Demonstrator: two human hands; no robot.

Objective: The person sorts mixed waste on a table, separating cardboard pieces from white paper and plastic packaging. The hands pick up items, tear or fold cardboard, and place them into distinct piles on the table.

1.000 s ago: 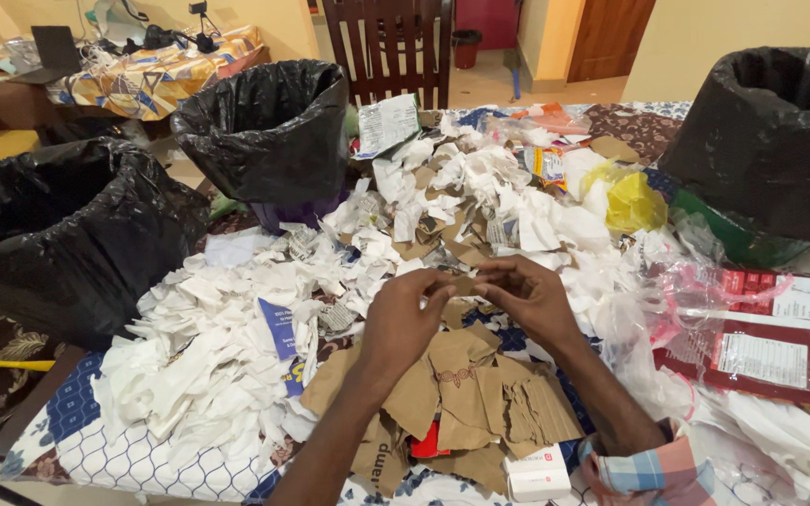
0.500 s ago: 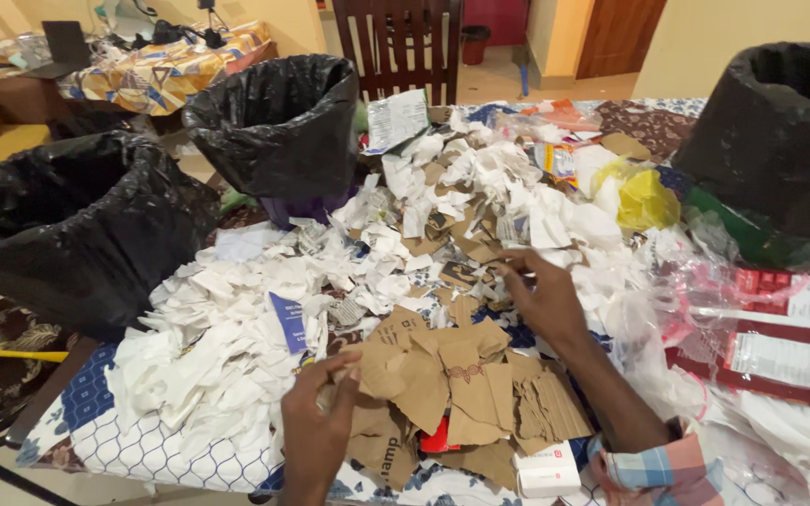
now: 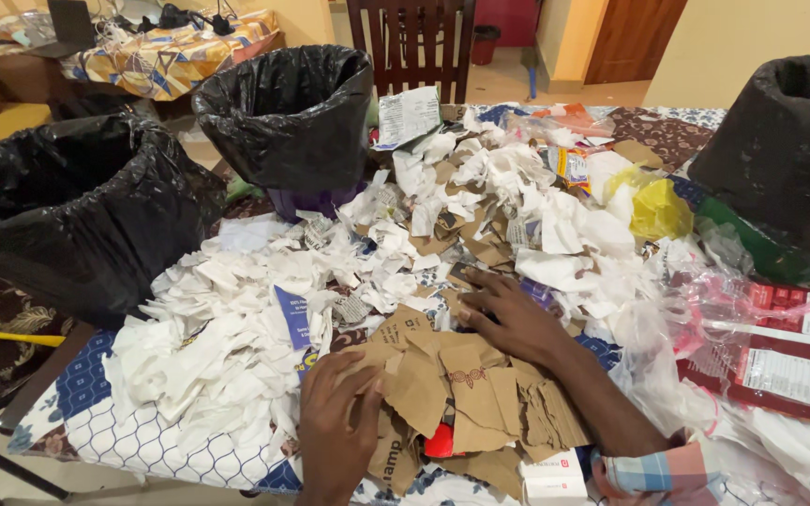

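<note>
Right hand (image 3: 508, 314) drawn nearer, flat on brown paper scraps (image 3: 466, 384); left hand (image 3: 339, 422) beside

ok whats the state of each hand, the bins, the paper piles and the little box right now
left hand: flat on the brown paper pieces, palm down
right hand: fingers spread, pressed on scraps
brown paper pieces: torn, heaped flat
white paper scraps: torn, piled loose
three black-lined bins: open, upright
yellow plastic bag: crumpled
small white box: closed, lying at the table edge

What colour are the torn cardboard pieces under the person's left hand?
Brown, seen in the head view: torn cardboard pieces under the left hand.
</note>
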